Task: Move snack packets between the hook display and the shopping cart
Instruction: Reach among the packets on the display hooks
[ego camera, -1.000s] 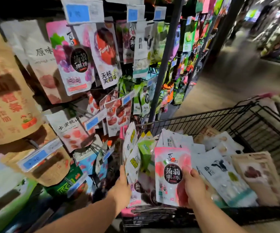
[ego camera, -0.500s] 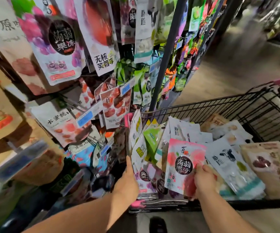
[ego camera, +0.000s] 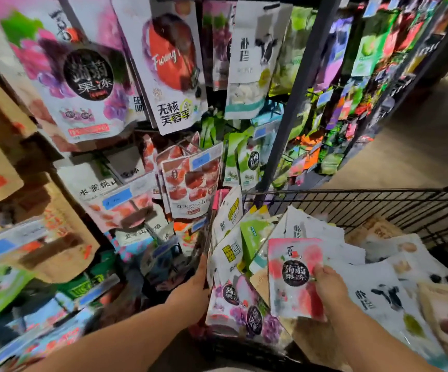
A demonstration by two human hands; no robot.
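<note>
Over the cart (ego camera: 351, 190), a pink packet (ego camera: 291, 275) hides fingers of the right hand (ego camera: 328, 288).

Wire cart (ego camera: 351, 195), snack packets (ego camera: 378, 299) heaped inside

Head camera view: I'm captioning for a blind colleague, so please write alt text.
A person's right hand holds a pink konjac jelly packet over a wire shopping cart heaped with snack packets. The left hand is at the cart's left edge, beside a hook display of hanging snack packets.
</note>
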